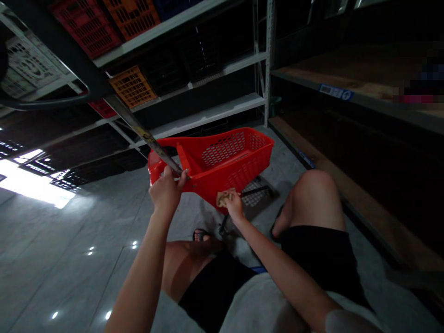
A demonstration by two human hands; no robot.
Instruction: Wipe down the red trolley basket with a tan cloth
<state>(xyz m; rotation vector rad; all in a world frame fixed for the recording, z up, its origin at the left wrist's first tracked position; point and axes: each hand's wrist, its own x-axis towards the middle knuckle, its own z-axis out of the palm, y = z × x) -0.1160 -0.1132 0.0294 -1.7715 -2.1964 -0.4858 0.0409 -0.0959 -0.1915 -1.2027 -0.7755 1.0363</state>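
Observation:
A red plastic shopping cart [236,169] with perforated sides stands in front of me on small dark legs. From its near left end a metal pole [133,122] slants up to a black handle [86,78] at the upper left. My left hand [163,192] is closed around the cart at the pole's lower end; some of its fingers are hidden. My right hand [236,206] holds a crumpled tan cloth [225,196], pressed against the lower side of the basket. Inside, the visible part of the basket holds nothing.
Metal shelving [222,108] behind the cart carries several plastic crates, among them an orange crate [133,87]. Wooden shelves [374,92] rise close on my right. My knees flank the cart's near side. Grey floor [86,240] spreads to the left.

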